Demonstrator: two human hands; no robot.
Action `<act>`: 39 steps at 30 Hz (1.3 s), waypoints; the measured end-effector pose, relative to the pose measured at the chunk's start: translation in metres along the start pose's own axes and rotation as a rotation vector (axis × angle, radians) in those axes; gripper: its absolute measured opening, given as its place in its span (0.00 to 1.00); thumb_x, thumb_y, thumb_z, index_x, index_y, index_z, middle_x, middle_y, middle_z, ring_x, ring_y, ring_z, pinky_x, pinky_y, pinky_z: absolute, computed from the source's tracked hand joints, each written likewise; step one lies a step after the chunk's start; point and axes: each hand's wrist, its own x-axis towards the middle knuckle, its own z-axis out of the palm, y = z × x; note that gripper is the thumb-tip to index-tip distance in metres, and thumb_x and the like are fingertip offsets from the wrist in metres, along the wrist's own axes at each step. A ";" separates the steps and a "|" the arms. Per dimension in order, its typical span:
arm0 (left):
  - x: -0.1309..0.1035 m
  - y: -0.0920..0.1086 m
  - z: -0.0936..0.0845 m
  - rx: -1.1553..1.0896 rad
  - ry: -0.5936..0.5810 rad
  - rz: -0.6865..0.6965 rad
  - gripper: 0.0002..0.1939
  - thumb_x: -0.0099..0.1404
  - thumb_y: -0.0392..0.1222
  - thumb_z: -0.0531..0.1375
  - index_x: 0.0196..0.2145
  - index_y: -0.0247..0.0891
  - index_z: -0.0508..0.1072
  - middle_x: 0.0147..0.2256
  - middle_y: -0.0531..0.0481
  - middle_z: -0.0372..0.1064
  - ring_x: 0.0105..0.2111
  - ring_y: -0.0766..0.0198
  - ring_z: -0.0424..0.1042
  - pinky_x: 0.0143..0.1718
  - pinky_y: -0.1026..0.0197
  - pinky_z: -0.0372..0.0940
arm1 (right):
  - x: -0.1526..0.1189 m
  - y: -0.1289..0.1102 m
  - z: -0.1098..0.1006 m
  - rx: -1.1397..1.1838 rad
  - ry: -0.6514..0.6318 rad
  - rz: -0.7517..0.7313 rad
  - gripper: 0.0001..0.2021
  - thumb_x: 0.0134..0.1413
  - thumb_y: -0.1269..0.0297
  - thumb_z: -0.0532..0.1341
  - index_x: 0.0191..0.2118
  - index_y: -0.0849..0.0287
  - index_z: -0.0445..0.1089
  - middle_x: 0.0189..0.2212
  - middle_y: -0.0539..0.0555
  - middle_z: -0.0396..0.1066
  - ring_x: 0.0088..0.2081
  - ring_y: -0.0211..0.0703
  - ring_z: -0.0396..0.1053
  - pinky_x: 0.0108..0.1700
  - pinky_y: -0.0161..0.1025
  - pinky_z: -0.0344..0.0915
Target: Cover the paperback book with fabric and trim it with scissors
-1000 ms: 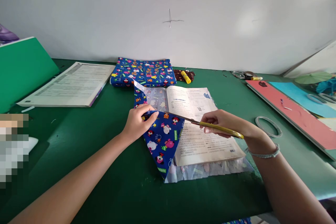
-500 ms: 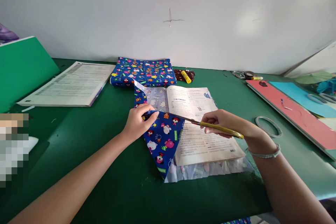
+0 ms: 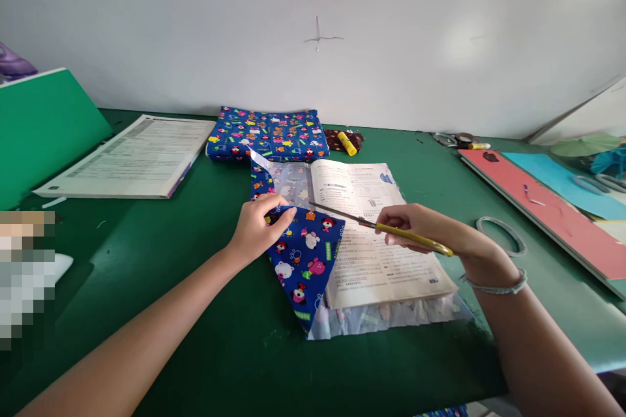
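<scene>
An open book [image 3: 386, 260] with printed pages lies on blue patterned wrapping paper [image 3: 308, 260], whose pale inner side shows around it. The paper's left flap is folded over toward the book. My left hand [image 3: 259, 225] pinches the flap's upper edge between thumb and fingers. In my right hand [image 3: 408, 225] are scissors with yellow handles [image 3: 415, 238]. Their dark blades point left, just above the flap's upper edge, with the tip a little right of my left thumb.
Behind the book lie a folded blue patterned bundle [image 3: 268, 133] and a yellow glue stick [image 3: 347, 143]. A thick book [image 3: 127, 156] is at the left, a red folder [image 3: 538, 208] and a clear ring [image 3: 501, 236] at the right. A blurred patch covers the left edge.
The scissors' blades have shifted slightly right and up, off the flap's edge, and their tip now shows. My left hand and the paper have hardly moved.
</scene>
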 end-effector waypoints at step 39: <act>0.000 -0.002 0.003 0.002 0.007 0.055 0.09 0.63 0.42 0.58 0.25 0.38 0.68 0.26 0.52 0.70 0.30 0.63 0.69 0.41 0.60 0.64 | 0.008 0.002 0.009 -0.051 -0.061 -0.153 0.19 0.50 0.49 0.64 0.40 0.60 0.69 0.31 0.52 0.70 0.30 0.38 0.64 0.30 0.35 0.60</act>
